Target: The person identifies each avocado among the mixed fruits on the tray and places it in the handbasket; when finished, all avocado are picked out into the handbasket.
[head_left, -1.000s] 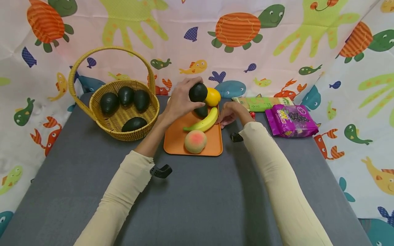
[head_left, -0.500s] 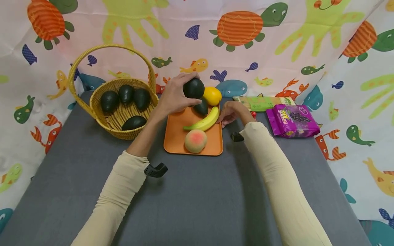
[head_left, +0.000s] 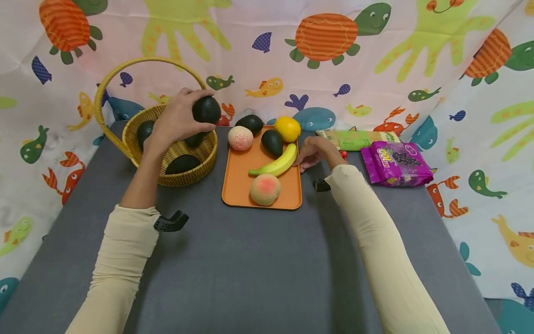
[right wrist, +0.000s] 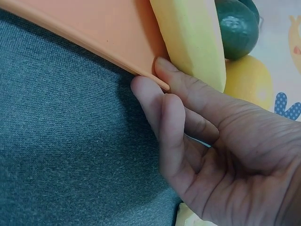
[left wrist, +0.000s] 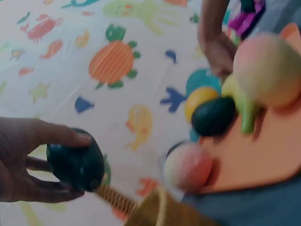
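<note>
A dark green avocado point(head_left: 206, 110) is gripped between the thumb and fingers of my left hand point(head_left: 177, 118), held up over the right side of the wicker basket point(head_left: 207, 162). Other avocados, one of them in plain sight point(head_left: 182, 164), lie inside the basket, partly hidden by the hand. My right hand point(head_left: 313, 153) pinches the right edge of the orange tray point(head_left: 238, 185), thumb above and fingers below, beside a banana point(head_left: 277, 163). The tray also bears a peach point(head_left: 265, 189), a lemon point(head_left: 287, 129), an avocado point(head_left: 272, 142) and a pink-speckled round fruit point(head_left: 240, 138).
Another avocado point(head_left: 249, 124) lies at the tray's back left corner. Right of the tray are a purple grape-print packet point(head_left: 398, 163), a green packet point(head_left: 359, 139) and a small red item point(head_left: 343, 154). The basket's tall handle point(head_left: 99, 99) arches above it; printed cloth hangs behind.
My left hand has carried the avocado leftward from above the tray to the basket, uncovering the pink-speckled fruit and the back-corner avocado. My right hand stays at the tray edge.
</note>
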The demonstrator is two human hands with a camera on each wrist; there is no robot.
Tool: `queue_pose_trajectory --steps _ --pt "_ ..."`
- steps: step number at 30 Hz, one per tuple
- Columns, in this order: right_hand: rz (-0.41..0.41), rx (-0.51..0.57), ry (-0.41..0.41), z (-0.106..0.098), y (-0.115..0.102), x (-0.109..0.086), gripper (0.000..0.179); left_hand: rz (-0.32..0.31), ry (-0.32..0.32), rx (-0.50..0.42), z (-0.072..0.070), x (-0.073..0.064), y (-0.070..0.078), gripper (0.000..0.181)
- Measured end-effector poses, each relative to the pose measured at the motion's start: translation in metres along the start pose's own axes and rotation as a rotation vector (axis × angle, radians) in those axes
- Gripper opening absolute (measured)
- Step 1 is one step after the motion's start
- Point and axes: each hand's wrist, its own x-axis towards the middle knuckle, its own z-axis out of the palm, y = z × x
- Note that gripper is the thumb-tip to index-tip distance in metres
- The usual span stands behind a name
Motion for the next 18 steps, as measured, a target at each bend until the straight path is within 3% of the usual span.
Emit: queue_pose_trajectory --steps 4,8,16,18 --pt "0.000 0.002 0.007 0.001 0.000 0.001 0.020 -0.067 -0.051 0.071 -0.015 -0.006 -0.025 0.083" --pt "0.007 -0.006 0.011 0.000 0.001 0.002 0.020 -0.108 -0.094 0.115 -0.018 -0.010 -0.052 0.085" --pt "0.008 -0.030 0.007 -0.002 0.000 0.005 0.021 -0.255 -0.216 0.235 -0.002 -0.019 -0.096 0.083" --pt "0.007 -0.032 0.017 -0.002 0.000 0.004 0.021 -0.262 -0.230 0.249 0.004 -0.022 -0.104 0.084"
